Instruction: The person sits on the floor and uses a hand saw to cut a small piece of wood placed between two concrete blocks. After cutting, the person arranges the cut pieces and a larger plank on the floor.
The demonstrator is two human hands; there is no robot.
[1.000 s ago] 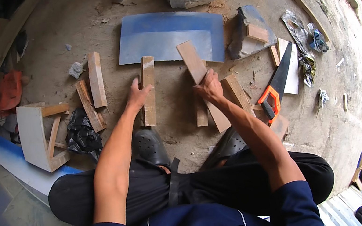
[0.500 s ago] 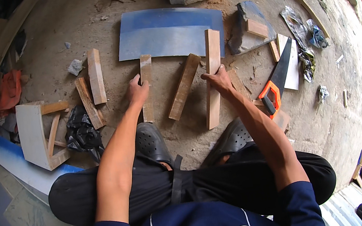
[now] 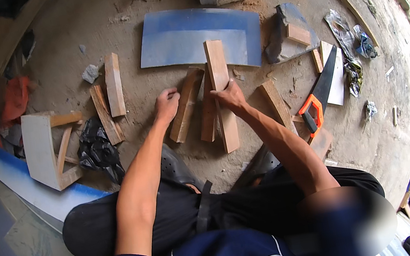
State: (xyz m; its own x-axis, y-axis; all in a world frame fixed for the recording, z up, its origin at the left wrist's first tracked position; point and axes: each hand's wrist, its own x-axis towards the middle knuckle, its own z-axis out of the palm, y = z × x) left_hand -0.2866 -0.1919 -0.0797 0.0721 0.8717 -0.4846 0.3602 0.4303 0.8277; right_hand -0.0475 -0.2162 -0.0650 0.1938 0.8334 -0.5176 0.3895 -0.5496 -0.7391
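Right hand [image 3: 232,97]: grasping pale board [image 3: 223,98], centre, far end overlapping blue sheet [image 3: 180,38] in view | Left hand [image 3: 166,105]: curled left of brown block [image 3: 185,107], grip cannot be told | Step, judged: handling wood | Next move: calls for steady right hold

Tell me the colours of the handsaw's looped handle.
The looped handle is orange and black, clearest in the head view.

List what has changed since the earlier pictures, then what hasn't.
Within the last half second, the right hand has moved left, still gripping the pale wooden board, which now overlaps a reddish-brown wood strip in view. That strip and the brown wood block now lie closer together. The left hand is beside the block; contact is unclear. The orange-handled handsaw and blue-and-silver sheet stayed put.
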